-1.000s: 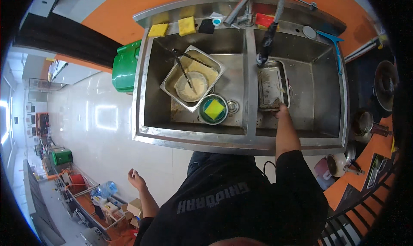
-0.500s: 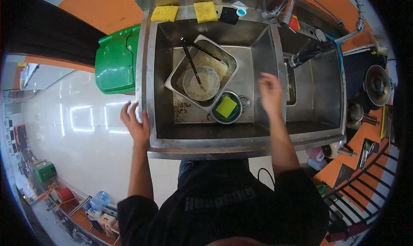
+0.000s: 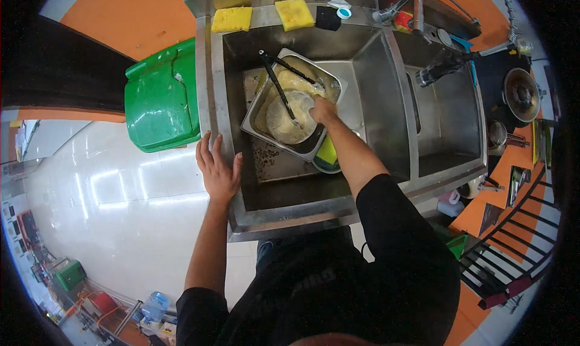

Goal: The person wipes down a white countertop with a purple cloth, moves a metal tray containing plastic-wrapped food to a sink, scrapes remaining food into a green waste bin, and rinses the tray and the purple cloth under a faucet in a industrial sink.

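My right hand (image 3: 324, 110) reaches into the left sink basin, fingers closed at the right edge of a round, clear bowl (image 3: 281, 107); the fingertips are partly hidden. Inside the bowl is cloudy, pale liquid. It stands in a tilted rectangular steel pan (image 3: 257, 121) with a pale yellow, textured piece (image 3: 294, 83) behind it. Black-handled tongs (image 3: 275, 80) lie across bowl and pan. Under my right forearm, a green-and-yellow sponge (image 3: 327, 149) sits in a small round pot (image 3: 331, 168), partly covered. My left hand (image 3: 219, 172) lies open, fingers spread, on the sink's left rim (image 3: 208, 98).
Two yellow sponges (image 3: 231, 19) and a black pad (image 3: 328, 18) lie on the back ledge. A tap (image 3: 399, 10) and a black spray head (image 3: 432, 74) overhang the right basin (image 3: 444, 128). A green bin (image 3: 160, 101) stands left. Dark bits litter the basin floor.
My right hand has moved left and away from me, from above the basin divider to the bowl's edge. My left hand now rests on the left rim. The view has shifted slightly.
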A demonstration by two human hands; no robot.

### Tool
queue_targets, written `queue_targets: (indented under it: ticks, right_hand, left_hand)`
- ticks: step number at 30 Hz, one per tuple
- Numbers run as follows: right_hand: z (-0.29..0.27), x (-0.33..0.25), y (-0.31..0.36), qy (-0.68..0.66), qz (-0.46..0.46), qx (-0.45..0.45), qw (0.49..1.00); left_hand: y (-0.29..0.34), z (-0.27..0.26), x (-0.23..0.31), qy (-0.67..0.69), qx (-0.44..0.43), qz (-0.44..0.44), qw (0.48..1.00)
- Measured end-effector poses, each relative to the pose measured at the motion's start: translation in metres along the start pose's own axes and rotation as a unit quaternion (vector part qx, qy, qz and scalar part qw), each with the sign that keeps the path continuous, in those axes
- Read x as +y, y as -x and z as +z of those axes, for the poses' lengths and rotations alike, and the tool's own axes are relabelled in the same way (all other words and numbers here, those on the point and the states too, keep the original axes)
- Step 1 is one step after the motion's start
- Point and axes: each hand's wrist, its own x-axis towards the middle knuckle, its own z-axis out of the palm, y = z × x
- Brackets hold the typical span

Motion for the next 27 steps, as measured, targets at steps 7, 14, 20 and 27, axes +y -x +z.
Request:
queue_targets:
  ticks: [7,14,20,27]
  right_hand:
    - [-0.056,-0.003,0.041,-0.109,-0.07,0.133,0.983]
    - [-0.136,0.036,0.085,-0.109,-0.123,0.226,0.96]
    - [-0.186,0.107,0.124,-0.131,-0.089,0.233,0.959]
    - [-0.22,0.162,0.164,-0.162,-0.144,0.27,0.938]
  left_hand:
    - [0.003,0.002,-0.001,0.012,0.007,-0.006,1.0]
    - [0.003,0.004,0.01,-0.03,0.024,0.005,0.999]
    - [0.012,0.009,0.021,-0.048,0.058,-0.004,0.997]
    - [0.102,0.048,0.126,-0.005,0.083,-0.12,0.989]
